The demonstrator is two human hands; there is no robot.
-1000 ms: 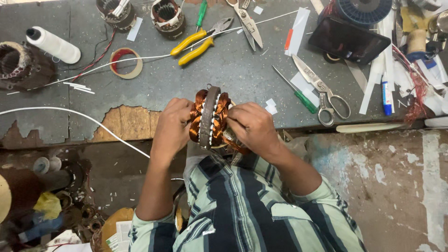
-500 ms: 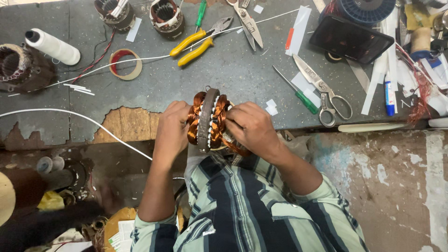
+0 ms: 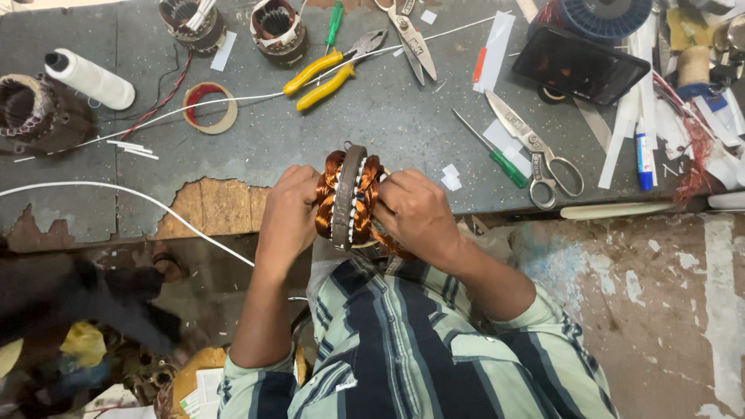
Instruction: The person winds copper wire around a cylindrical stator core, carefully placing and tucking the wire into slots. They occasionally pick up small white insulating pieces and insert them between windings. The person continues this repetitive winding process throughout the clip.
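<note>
Both hands gripped a stator (image 3: pixel 347 195) w/ copper windings, held on edge at the near rim of the desk (image 3: pixel 403 124), just above the person's striped shirt (image 3: pixel 403 349). Left hand (image 3: pixel 289 213) was wrapped round its 9 o'clock side, fingers curled on the coils; right hand (image 3: pixel 415 213) clasped the 3 o'clock side, fingertips pressed on the windings at the top. Neither hand was spread wide; both were closed on the stator. From the stator: yellow pliers (image 3: pixel 330 71) lay at 12 o'clock, well apart; metal snips (image 3: pixel 407 35) at 1 o'clock, farther back; scissors (image 3: pixel 535 147) at 3 o'clock, w/ a green screwdriver (image 3: pixel 489 147) just beside them. Dark phone (image 3: pixel 580 66) sat at 2 o'clock, a blue wire spool (image 3: pixel 605 15) behind it. Tape roll (image 3: pixel 209 107) at 10 o'clock, white thread cone (image 3: pixel 89 77) further out, same direction. Two other stators (image 3: pixel 233 27) stood at 11 o'clock near the far edge, another dark one (image 3: pixel 31 112) at 9–10 o'clock by the left edge. A white cord (image 3: pixel 116 190) ran over the chipped desk edge at 9 o'clock.
</note>
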